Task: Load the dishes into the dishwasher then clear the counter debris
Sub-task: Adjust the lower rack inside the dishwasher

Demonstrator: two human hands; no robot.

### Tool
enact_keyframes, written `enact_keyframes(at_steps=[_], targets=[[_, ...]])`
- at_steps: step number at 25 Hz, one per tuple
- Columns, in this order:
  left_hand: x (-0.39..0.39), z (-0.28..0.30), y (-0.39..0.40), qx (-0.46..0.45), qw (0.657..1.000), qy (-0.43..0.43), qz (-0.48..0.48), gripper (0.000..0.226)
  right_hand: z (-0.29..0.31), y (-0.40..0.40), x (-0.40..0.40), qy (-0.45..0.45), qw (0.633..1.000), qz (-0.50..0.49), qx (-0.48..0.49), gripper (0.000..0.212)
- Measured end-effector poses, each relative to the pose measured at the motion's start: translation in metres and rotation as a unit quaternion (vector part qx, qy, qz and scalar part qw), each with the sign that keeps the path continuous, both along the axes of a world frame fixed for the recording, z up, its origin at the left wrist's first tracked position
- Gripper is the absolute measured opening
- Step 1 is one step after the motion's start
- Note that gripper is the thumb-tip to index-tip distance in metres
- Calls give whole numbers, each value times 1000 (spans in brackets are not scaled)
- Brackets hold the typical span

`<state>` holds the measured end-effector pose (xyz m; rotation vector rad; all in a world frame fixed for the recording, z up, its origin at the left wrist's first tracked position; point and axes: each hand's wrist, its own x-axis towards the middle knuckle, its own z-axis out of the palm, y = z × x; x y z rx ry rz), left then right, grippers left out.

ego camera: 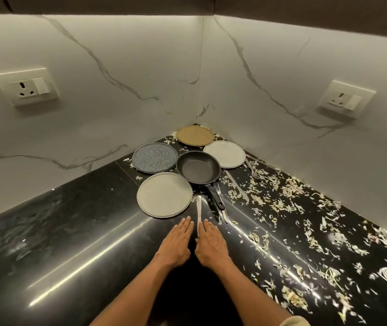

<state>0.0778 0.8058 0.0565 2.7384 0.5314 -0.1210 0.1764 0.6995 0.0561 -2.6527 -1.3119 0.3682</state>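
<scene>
Black polished countertop [58, 231] runs into a corner between two white marble-veined walls. Left wall carries a socket plate [26, 87].

Dishes are grouped toward the back corner of the countertop. Leftmost: a grey plate [164, 194], nearest the front of the group. Behind it, near the left wall, a speckled blue-grey plate [154, 157]. Centre: a black frying pan [198, 167], upright, its handle [214, 196] pointing toward the front edge; the pan rim appears to overlap the neighbouring plates. Deepest in the corner sits a tan plate [195, 135]. Right of the pan, a white plate [224, 153].

Cutlery: a pale utensil [198, 214] lies just right of the grey plate, its near end running between the hands. A fork [219, 196] lies beside the pan handle. A knife [237, 188] lies further right. More cutlery [252, 167] lies near the right wall; type unclear.

Left hand [176, 241] and right hand [211, 241] are side by side, palms down, fingers straight, holding nothing; contact with the surface cannot be confirmed.

Shredded pale vegetable debris [293, 208] covers the right half of the countertop out to its right edge. Right wall carries a second socket plate [347, 98].
</scene>
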Motion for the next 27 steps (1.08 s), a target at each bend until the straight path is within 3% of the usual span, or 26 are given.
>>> enact_keyframes(at_steps=[6,12,19,23,27], targets=[[28,-20,33,-7,998,-7,-63,82,-18,24,5,-56,998,11,-5,66],[48,-30,42,-2,994,-47,-94,72,-30,-11,31,-73,988,-31,132,12],[72,-31,27,1,990,-59,-126,74,-42,-51,58,-57,978,-83,180,27],[84,-27,29,12,989,-50,-138,73,-41,-57,66,-64,965,-176,184,33],[97,-20,27,29,990,-74,-117,57,-37,-61,75,-39,963,-215,158,15]])
